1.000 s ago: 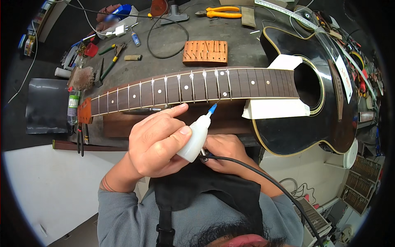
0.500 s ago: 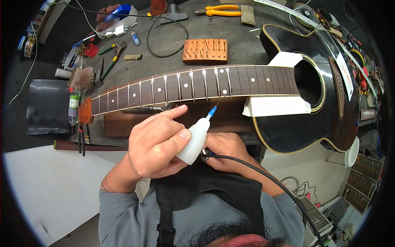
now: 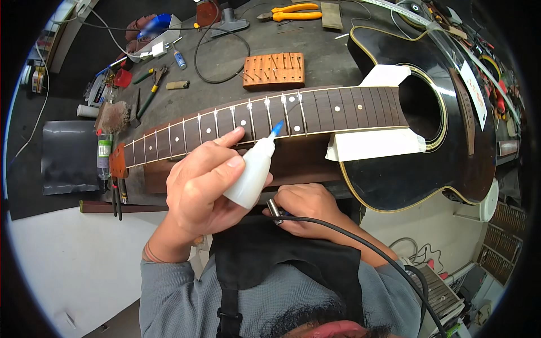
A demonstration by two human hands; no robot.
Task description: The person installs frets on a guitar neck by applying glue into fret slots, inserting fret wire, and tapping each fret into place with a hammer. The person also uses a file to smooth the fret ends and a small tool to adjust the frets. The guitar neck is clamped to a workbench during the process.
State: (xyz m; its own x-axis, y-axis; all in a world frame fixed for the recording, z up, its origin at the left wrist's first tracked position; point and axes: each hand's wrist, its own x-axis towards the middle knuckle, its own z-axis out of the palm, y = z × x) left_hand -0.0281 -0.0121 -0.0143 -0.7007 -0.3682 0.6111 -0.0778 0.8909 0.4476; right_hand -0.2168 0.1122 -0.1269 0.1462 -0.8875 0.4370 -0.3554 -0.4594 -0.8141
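My left hand [image 3: 204,183] is closed around a white squeeze bottle [image 3: 249,174] with a blue tip [image 3: 276,129] and a thin needle. The needle points over the dark guitar fretboard [image 3: 321,107], near the frets toward the body. My left index finger is stretched out at the fretboard's near edge. Whitish marks show along several fret wires. Lower down, in front of the apron, my right hand [image 3: 307,205] is closed on a metal cylindrical tool [image 3: 274,209] beside a black cable; its full shape is hidden.
White masking paper [image 3: 375,146] covers parts of the black guitar body [image 3: 389,180] beside the neck. Behind the neck sit a wooden block [image 3: 274,70] with slots and wires, and orange-handled pliers [image 3: 293,12]. More pliers [image 3: 151,90] and a brush [image 3: 114,116] lie left. The cable [image 3: 360,236] runs lower right.
My left hand has moved the bottle a little left and forward, so its needle now lies over the fretboard. More of the metal tool shows at my right hand. The view has shifted slightly.
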